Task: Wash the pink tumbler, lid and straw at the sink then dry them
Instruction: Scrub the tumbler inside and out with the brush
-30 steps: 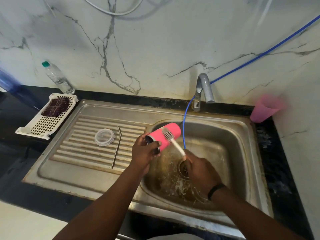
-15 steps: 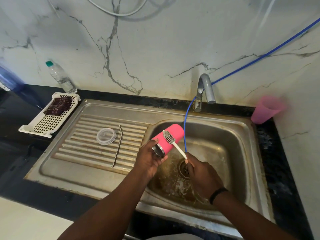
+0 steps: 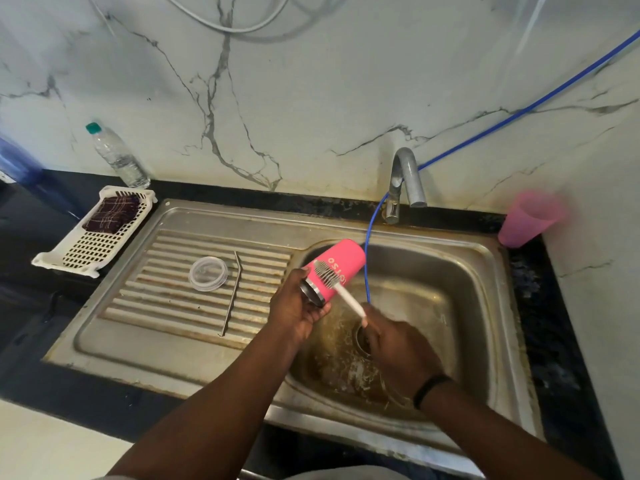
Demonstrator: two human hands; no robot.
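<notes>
My left hand [image 3: 297, 308] grips the pink tumbler [image 3: 341, 263] by its steel rim, holding it tilted over the left edge of the sink basin [image 3: 460, 292], base pointing up and away. My right hand [image 3: 398, 348] holds a white-handled brush [image 3: 341, 289], whose grey bristles lie against the tumbler's pink side. The clear round lid [image 3: 208, 273] and the thin metal straw [image 3: 231, 296] lie side by side on the ribbed draining board [image 3: 166, 306].
A steel tap [image 3: 403, 183] with a blue hose [image 3: 369, 258] hanging into the basin stands behind the sink. A pink plastic cup [image 3: 528, 220] sits at the back right. A white basket [image 3: 93, 233] with a dark cloth [image 3: 112, 213] and a water bottle [image 3: 116, 155] are at the left.
The tumbler has turned in my left hand, its rim now lower and nearer me. The brush bristles have slid along its pink side toward the rim.
</notes>
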